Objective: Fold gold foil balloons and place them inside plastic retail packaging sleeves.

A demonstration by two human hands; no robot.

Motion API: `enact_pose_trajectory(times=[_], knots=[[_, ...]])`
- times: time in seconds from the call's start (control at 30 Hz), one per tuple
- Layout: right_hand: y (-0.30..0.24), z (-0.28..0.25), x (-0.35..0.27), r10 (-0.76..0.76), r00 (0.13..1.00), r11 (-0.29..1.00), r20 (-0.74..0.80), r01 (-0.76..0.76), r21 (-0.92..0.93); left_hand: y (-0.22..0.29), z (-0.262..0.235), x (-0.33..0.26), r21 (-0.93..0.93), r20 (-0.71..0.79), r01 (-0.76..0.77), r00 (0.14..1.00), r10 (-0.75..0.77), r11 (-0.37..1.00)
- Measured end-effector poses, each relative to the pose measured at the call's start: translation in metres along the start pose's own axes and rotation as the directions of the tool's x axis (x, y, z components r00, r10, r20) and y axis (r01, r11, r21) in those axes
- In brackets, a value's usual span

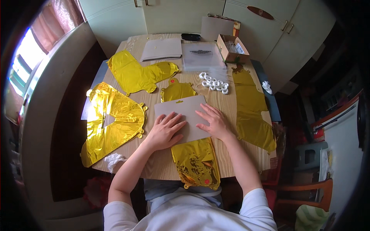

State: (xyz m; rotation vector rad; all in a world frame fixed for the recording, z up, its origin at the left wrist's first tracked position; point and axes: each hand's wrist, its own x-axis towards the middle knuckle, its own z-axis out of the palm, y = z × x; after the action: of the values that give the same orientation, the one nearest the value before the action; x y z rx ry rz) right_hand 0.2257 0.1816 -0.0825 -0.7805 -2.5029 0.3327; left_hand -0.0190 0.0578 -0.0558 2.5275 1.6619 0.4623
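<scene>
I see the left hand point(165, 132) and right hand point(213, 121) resting, each grip apart, on a grey rectangular card point(185, 109), which lies across a flat, shiny gold foil piece point(195, 158) on the pale wood-grain surface point(157, 165).

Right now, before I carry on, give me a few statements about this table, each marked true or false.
1. The left hand and right hand both touch the grey card. True.
2. The white rings are piled on the card. False: the white rings lie on the table, beyond the card's far right corner.
3. Gold foil sticks out from under the card's near edge. True.
4. The open box is in the left hand. False: the open box stands at the table's far right, with no hand on it.
5. Crumpled white tissue lies by the table's near left edge. True.
</scene>
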Motion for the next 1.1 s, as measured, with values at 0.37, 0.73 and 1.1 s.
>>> enact_pose_trajectory(times=[0.37, 0.73, 1.1], knots=[[-0.007, -0.001, -0.002, 0.011, 1.0, 1.0, 0.02, -0.011, -0.023, 0.001, -0.007, 0.001, -0.062, -0.006, 0.023, 1.0, -0.023, 0.998], [-0.01, -0.001, -0.005, 0.046, 0.998, 0.999, 0.032, -0.046, -0.002, -0.007, 0.003, 0.002, -0.042, 0.032, -0.024, 0.999, 0.025, 0.999], [-0.007, 0.003, -0.003, 0.058, 0.997, 0.998, 0.055, -0.056, -0.031, -0.003, 0.002, 0.002, -0.033, 0.02, -0.02, 1.0, 0.021, 0.999]])
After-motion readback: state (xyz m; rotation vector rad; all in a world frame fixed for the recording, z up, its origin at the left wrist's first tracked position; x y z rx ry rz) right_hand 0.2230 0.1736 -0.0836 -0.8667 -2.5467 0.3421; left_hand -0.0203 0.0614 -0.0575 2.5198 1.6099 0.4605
